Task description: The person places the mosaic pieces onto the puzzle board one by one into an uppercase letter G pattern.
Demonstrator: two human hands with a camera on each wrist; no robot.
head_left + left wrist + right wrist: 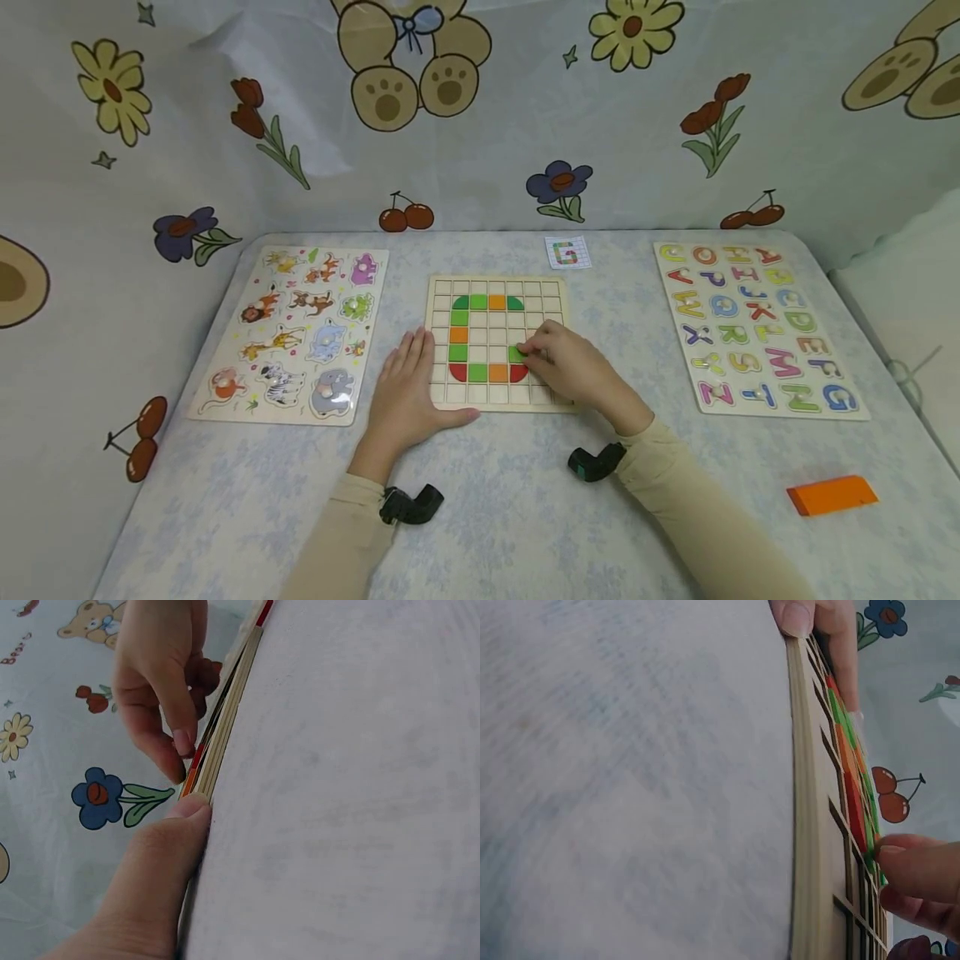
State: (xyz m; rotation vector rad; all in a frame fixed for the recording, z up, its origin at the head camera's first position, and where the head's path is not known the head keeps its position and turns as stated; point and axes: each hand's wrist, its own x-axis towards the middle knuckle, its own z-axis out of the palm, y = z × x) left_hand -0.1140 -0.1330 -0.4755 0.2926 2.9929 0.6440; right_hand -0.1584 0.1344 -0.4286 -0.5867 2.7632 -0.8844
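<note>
A wooden grid board lies mid-table, with green, orange and red tiles set in its cells in an open-sided ring. My left hand rests at the board's left edge, fingers straight, thumb along the front edge; the left wrist view shows that thumb against the board's side. At the ring's right side, my right hand pinches a green square tile just above a red corner tile. In the right wrist view its fingertips are at the tiles; whether the tile is fully seated I cannot tell.
Behind the board lies a small pattern card with a coloured G. An animal puzzle board is on the left, a letter puzzle board on the right. An orange block sits near the front right. A patterned cloth hangs behind.
</note>
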